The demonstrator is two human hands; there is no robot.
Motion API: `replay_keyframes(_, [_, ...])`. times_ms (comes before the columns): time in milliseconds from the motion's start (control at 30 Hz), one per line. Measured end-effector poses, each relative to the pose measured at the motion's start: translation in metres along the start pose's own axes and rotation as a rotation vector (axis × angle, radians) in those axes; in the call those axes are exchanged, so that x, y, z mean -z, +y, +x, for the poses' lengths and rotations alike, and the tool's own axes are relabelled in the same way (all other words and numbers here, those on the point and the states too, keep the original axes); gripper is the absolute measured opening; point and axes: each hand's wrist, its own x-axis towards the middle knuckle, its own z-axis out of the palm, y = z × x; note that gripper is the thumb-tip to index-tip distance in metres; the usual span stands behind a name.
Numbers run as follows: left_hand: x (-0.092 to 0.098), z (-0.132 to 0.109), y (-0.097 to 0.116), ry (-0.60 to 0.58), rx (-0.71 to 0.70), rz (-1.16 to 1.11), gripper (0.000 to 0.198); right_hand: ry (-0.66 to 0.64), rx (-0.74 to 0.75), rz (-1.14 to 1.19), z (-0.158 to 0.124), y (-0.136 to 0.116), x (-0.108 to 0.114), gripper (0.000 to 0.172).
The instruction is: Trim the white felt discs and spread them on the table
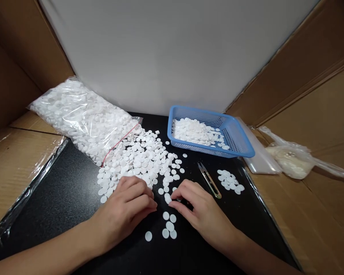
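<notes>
Small flat white discs [140,156] spill in a loose pile from a clear plastic bag [80,118] packed with more of them. At the pile's near edge is my left hand [127,208], its fingers curled and pressed together; whatever they may hold is hidden. My right hand [200,210] faces it, thumb and forefinger closed at the edge of a white disc [167,198]. Just in front of the hands lie several separate discs [169,226], some overlapping, and a single disc [148,236] sits nearer my left wrist.
A blue plastic basket [240,139] holding white discs stands at the back right. Thread snips [209,180] lie before it, beside a small group of discs [231,181]. Further right are a flat clear plastic sheet [262,160] and a knotted bag [292,160]. Cardboard [312,95] walls the sides.
</notes>
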Motion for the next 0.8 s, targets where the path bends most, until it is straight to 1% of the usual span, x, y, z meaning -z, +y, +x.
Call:
replay_keyframes(100, [-0.001, -0.003, 0.002, -0.101, 0.067, -0.185, 0.017, -0.025, -0.005, 0.007, 0.001, -0.002, -0.002, 0.014])
replay_keyframes(167, [-0.004, -0.004, 0.0, -0.155, 0.121, -0.183, 0.018, -0.053, -0.033, 0.023, 0.001, -0.002, 0.001, 0.018])
replay_keyframes(233, [-0.007, -0.004, -0.002, -0.181, 0.145, -0.127, 0.019, -0.094, -0.08, 0.04, 0.001, -0.002, 0.006, 0.019])
replay_keyframes(300, [-0.009, -0.003, -0.003, -0.181, 0.154, -0.089, 0.019, -0.147, -0.127, 0.049, 0.0, -0.002, 0.011, 0.017])
replay_keyframes(367, [-0.009, -0.002, -0.003, -0.165, 0.166, -0.08, 0.019, -0.178, -0.142, 0.05, 0.0, 0.0, 0.016, 0.015])
replay_keyframes(433, [-0.007, -0.001, -0.004, -0.143, 0.189, -0.078, 0.019, -0.151, -0.13, 0.045, 0.0, 0.002, 0.017, 0.015])
replay_keyframes(533, [-0.004, 0.0, -0.006, -0.106, 0.241, -0.056, 0.018, -0.065, -0.077, 0.017, 0.0, 0.003, 0.014, 0.021])
replay_keyframes(600, [-0.003, 0.001, -0.009, -0.098, 0.27, -0.035, 0.017, -0.035, -0.037, -0.009, 0.001, 0.002, 0.01, 0.016])
replay_keyframes(700, [-0.002, 0.003, -0.012, -0.108, 0.293, -0.016, 0.012, -0.038, 0.009, -0.033, 0.002, -0.002, 0.004, 0.012])
replay_keyframes(800, [-0.003, 0.005, -0.011, -0.134, 0.31, -0.016, 0.007, -0.08, 0.017, 0.0, 0.004, -0.006, 0.002, 0.014])
